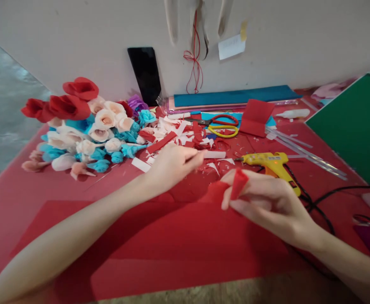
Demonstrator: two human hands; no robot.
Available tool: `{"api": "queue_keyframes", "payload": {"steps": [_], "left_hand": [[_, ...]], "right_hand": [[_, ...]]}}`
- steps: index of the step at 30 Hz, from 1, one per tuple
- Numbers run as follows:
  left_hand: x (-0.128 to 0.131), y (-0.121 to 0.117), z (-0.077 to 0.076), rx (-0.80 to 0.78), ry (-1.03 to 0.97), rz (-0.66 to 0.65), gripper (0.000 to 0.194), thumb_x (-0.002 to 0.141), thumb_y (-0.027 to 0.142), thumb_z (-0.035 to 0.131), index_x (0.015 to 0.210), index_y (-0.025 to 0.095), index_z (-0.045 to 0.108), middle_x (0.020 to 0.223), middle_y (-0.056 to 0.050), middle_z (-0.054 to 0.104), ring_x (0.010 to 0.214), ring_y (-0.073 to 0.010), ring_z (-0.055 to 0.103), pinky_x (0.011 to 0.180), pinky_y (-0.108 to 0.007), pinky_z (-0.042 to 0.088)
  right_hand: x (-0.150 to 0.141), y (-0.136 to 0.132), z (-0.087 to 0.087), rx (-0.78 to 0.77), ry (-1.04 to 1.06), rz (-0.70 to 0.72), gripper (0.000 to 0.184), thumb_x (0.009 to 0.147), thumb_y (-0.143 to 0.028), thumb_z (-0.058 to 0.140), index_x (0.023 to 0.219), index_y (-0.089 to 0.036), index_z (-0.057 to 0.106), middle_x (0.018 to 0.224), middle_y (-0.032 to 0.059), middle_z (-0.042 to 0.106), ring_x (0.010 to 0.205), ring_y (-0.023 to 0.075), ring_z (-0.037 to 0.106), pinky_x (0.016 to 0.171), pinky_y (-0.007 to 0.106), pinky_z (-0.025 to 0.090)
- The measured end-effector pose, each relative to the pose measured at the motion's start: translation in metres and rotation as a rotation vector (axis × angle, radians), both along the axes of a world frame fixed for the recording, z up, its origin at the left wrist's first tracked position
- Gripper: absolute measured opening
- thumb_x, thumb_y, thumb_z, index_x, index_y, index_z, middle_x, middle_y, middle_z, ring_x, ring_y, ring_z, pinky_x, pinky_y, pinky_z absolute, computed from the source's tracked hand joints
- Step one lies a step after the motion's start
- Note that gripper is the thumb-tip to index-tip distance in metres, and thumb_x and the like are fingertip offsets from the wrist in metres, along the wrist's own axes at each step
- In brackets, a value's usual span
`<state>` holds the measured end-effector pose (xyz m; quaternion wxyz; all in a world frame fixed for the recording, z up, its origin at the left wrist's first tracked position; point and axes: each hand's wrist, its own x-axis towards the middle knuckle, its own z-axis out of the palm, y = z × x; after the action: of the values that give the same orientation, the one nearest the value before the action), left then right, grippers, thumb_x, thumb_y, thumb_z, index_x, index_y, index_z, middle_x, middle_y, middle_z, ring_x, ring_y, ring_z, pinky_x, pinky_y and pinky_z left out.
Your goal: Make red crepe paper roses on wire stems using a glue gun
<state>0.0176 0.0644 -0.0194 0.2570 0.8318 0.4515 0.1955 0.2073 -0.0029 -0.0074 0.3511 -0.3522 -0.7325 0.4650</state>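
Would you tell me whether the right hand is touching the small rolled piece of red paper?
Touching: the head view shows the small rolled piece of red paper held between the thumb and fingers of the right hand.

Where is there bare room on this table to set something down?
Table is bare at left, between the flowers and the flat red sheet. It's crowded mid-table with scraps and scissors, and rightward with glue gun and cord.

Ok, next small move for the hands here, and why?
I'd probably bring the left hand to the red flap and wrap it around the roll. The right hand pinches the rolled red paper; the flap seems to hang loose beside it, and the left hand is close.
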Motion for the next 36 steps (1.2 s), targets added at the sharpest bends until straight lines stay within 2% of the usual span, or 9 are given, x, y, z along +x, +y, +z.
{"api": "queue_keyframes", "payload": {"steps": [2,4,7,9,11,13,15,18,36], "left_hand": [[-0.006,0.009,-0.007,0.091,0.019,0.092,0.046,0.09,0.035,0.035,0.06,0.012,0.061,0.051,-0.002,0.055,0.052,-0.0125,0.054,0.053,-0.022,0.04],[-0.01,0.016,-0.013,0.139,0.033,0.091,0.026,0.087,0.027,0.042,0.093,0.014,0.064,0.081,-0.006,0.066,0.075,-0.018,0.061,0.066,-0.027,0.045],[-0.011,0.018,-0.016,0.122,-0.045,-0.013,0.05,0.076,0.028,0.062,0.124,0.023,0.047,0.13,-0.009,0.048,0.118,-0.0262,0.046,0.092,-0.036,0.042],[-0.008,0.013,-0.014,0.015,-0.164,-0.098,0.039,0.076,0.034,0.062,0.113,0.021,0.057,0.12,-0.008,0.057,0.116,-0.0261,0.048,0.097,-0.039,0.04],[-0.003,0.004,-0.01,-0.105,-0.26,-0.125,0.03,0.089,0.033,0.041,0.107,0.018,0.06,0.09,-0.006,0.069,0.084,-0.0186,0.065,0.082,-0.034,0.051],[0.002,-0.007,-0.003,-0.174,-0.354,-0.108,0.041,0.092,0.027,0.033,0.132,0.023,0.033,0.107,-0.007,0.065,0.064,-0.0115,0.066,0.058,-0.024,0.055],[0.005,-0.018,0.003,-0.354,-0.596,-0.114,0.058,0.085,0.022,0.049,0.135,0.032,0.022,0.132,-0.005,0.048,0.081,-0.0144,0.066,0.054,-0.02,0.055],[0.007,-0.03,0.01,-0.324,-0.601,-0.101,0.023,0.088,0.023,0.046,0.104,0.021,0.063,0.113,-0.002,0.063,0.107,-0.0186,0.057,0.085,-0.024,0.051],[0.01,-0.047,0.011,-0.179,-0.74,0.017,0.016,0.082,0.017,0.057,0.091,0.019,0.07,0.099,0.0,0.07,0.107,-0.0144,0.057,0.098,-0.028,0.042]], "right_hand": [[0.003,0.001,0.001,-0.027,0.027,-0.09,0.014,0.083,-0.017,0.054,0.074,-0.02,0.064,0.074,-0.0013,0.06,0.07,0.0093,0.055,0.067,0.019,0.045],[0.004,0.001,-0.001,-0.07,0.051,-0.132,0.014,0.084,-0.019,0.055,0.073,-0.02,0.064,0.071,-0.0019,0.058,0.066,0.0081,0.054,0.063,0.018,0.044],[0.002,0.001,-0.006,-0.128,0.103,-0.148,0.012,0.083,-0.02,0.056,0.074,-0.019,0.063,0.073,-0.0016,0.058,0.066,0.0069,0.053,0.06,0.016,0.044],[0.0,0.0,-0.008,-0.162,0.138,-0.167,0.01,0.083,-0.021,0.056,0.077,-0.019,0.064,0.074,-0.0015,0.057,0.064,0.0062,0.053,0.058,0.015,0.044],[-0.001,-0.001,-0.009,-0.154,0.162,-0.184,0.009,0.083,-0.021,0.057,0.079,-0.019,0.064,0.074,-0.0015,0.057,0.063,0.006,0.053,0.055,0.015,0.044],[-0.001,-0.001,-0.007,-0.103,0.157,-0.199,0.008,0.083,-0.021,0.057,0.08,-0.019,0.064,0.071,-0.0016,0.058,0.061,0.0061,0.053,0.054,0.015,0.044],[-0.001,-0.002,-0.005,-0.038,0.121,-0.223,0.008,0.083,-0.021,0.057,0.079,-0.018,0.064,0.068,-0.0019,0.059,0.061,0.0062,0.054,0.055,0.015,0.044],[-0.001,-0.003,-0.003,0.064,0.07,-0.262,0.008,0.081,-0.017,0.057,0.078,-0.018,0.063,0.071,-0.0021,0.061,0.066,0.0071,0.057,0.062,0.016,0.047],[-0.008,-0.012,-0.002,0.291,-0.047,-0.32,0.013,0.076,-0.007,0.057,0.075,-0.018,0.061,0.084,-0.0039,0.063,0.072,0.0038,0.06,0.059,0.008,0.047]]}}
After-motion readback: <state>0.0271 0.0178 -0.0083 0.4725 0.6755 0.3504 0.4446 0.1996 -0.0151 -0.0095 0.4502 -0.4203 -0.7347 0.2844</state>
